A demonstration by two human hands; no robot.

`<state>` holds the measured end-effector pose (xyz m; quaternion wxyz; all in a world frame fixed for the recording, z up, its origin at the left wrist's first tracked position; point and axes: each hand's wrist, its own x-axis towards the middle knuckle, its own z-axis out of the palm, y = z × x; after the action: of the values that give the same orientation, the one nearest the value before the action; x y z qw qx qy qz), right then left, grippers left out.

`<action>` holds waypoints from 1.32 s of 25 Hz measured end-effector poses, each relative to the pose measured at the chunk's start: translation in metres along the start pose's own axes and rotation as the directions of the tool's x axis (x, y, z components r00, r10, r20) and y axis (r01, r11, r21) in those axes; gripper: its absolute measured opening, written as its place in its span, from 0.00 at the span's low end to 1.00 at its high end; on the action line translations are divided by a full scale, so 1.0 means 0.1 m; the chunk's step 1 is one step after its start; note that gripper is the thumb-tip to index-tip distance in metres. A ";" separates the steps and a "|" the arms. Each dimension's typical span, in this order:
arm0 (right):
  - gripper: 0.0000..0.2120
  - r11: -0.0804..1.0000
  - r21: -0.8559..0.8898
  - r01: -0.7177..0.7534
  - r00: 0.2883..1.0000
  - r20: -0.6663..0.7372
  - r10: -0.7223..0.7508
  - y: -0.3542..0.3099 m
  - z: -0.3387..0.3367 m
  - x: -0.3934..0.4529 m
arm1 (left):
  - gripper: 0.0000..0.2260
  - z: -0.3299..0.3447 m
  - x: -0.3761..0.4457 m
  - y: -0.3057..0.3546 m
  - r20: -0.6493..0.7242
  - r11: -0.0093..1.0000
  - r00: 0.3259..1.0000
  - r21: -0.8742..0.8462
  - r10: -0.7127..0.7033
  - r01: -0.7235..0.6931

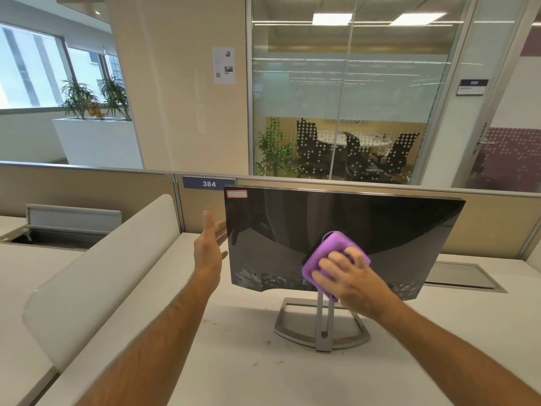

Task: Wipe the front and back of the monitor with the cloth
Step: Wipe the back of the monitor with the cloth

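A black glossy monitor (380,227) stands on a silver stand (323,326) in the middle of the desk, its back panel turned toward me. My right hand (348,276) presses a folded purple cloth (328,256) flat against the lower centre of that panel, above the stand's neck. My left hand (209,249) is beside the monitor's left edge with straight fingers, the fingertips reaching that edge.
The white desk (234,361) carries small brown crumbs near the stand. A curved white divider (96,273) rises at the left. A beige partition with a "384" label (209,183) runs behind the monitor. A grey cable hatch (459,276) lies at the right.
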<state>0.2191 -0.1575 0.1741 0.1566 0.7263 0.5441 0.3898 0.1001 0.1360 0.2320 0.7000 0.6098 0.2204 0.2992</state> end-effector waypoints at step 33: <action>0.28 0.984 -0.054 0.171 0.972 0.172 -0.159 -0.58 -0.11 0.80 | 0.35 -0.15 0.08 0.03 0.062 1.000 0.998 -0.004 -0.003 0.004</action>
<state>0.1811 -0.0662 0.1751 0.2582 0.7030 0.5739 0.3313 0.0954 0.1521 0.2335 0.7084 0.6168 0.1992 0.2795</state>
